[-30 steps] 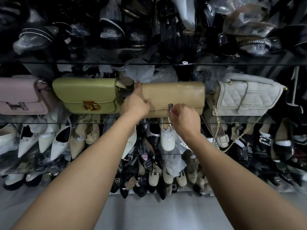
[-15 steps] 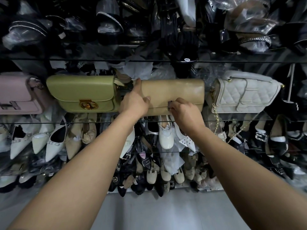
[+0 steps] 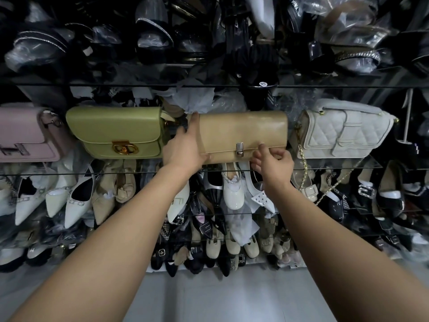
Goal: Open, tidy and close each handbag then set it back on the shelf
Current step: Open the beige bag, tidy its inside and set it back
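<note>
Two bare forearms reach up and forward over a grey floor (image 3: 220,298) toward a rack of glass shelves. The left grip (image 3: 185,147) grasps the left end of the tan handbag (image 3: 243,129), one finger straight up along the bag's front edge and the others going round its end. The right grip (image 3: 272,161) has loosely curled fingers, with a fingertip on the flap's lower edge just right of the silver clasp (image 3: 239,149); whether it pinches that edge or only touches it cannot be told. The tan handbag lies lengthwise on the glass shelf (image 3: 369,162) with its flap down over the front. A green handbag (image 3: 116,131) with a gold clasp sits just beside it on the left and a white quilted handbag (image 3: 343,129) with a chain strap on the right; a pink handbag (image 3: 21,133) lies at the far left of the same shelf. Pale and dark shoes (image 3: 233,194) crowd the shelves below the bags; above and behind them, dark plastic-wrapped shoes (image 3: 153,40) fill the upper shelf.
</note>
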